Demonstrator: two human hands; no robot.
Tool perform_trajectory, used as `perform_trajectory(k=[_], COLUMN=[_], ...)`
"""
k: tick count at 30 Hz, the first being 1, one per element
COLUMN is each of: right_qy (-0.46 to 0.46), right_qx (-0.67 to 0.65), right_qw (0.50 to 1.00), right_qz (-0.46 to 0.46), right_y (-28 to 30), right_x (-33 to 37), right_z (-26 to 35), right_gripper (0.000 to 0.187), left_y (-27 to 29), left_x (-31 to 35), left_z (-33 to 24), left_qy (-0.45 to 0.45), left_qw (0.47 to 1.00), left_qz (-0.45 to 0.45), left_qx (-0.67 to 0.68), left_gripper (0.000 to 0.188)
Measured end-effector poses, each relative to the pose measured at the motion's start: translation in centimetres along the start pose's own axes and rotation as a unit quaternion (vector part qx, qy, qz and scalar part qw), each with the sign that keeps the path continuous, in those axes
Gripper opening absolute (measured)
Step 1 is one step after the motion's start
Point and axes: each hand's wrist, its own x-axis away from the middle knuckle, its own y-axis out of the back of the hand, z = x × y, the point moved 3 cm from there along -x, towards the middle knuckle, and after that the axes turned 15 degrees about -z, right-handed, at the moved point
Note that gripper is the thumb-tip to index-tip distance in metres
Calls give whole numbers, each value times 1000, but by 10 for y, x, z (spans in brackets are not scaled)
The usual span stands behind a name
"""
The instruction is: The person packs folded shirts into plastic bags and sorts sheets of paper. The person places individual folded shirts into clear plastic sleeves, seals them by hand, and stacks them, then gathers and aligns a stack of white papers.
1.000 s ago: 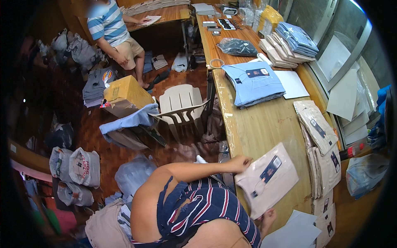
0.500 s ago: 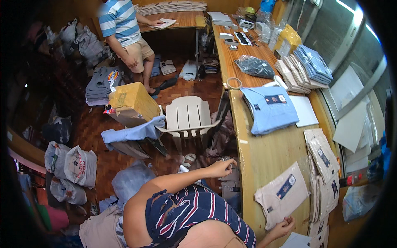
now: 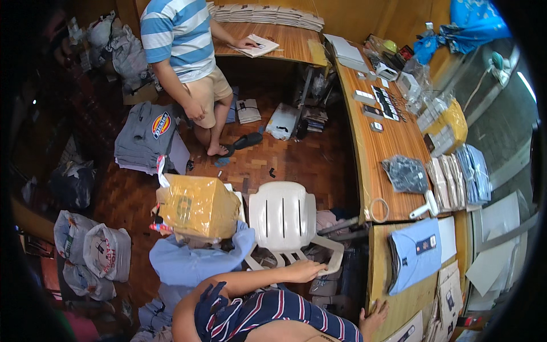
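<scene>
My left hand point(image 3: 308, 271) rests on the near armrest of a white plastic chair point(image 3: 289, 212), its fingers bent over the edge. At the lower right, my right hand point(image 3: 374, 317) lies with fingers spread on the edge of the pale wooden table point(image 3: 383, 285). It holds nothing. Nearest to it, at the bottom, is a packed beige shirt point(image 3: 408, 330), partly cut off by the frame. Farther up the table lies a folded light blue shirt point(image 3: 411, 263) with a dark label. More packed beige shirts point(image 3: 450, 293) are stacked along the right side.
A person in a striped shirt point(image 3: 181, 43) stands at the far table, one hand on a flat package point(image 3: 259, 47). A taped carton point(image 3: 199, 208) stands left of the chair, beside draped blue cloth point(image 3: 191, 262). White sacks point(image 3: 107, 251) sit farther left. A tape roll point(image 3: 378, 210) lies on the table.
The view has shifted toward the far side of the room. My left hand has come onto the chair's armrest. My right hand has moved from beside the beige shirt to the table edge.
</scene>
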Motion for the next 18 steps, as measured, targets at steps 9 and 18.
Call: perform_trajectory(k=[9,18], right_qy=[79,45], right_qx=[154,162], right_qw=[979,983], right_qz=[108,76], right_y=[-2,21], right_x=[-17,-34], right_z=[24,70], right_gripper=[55,63], left_y=[59,317], left_x=[-3,-81], left_z=[72,141], left_qy=[66,258], left_qw=[995,878], left_qz=[-43,-404], left_qx=[57,12], left_gripper=[32,78])
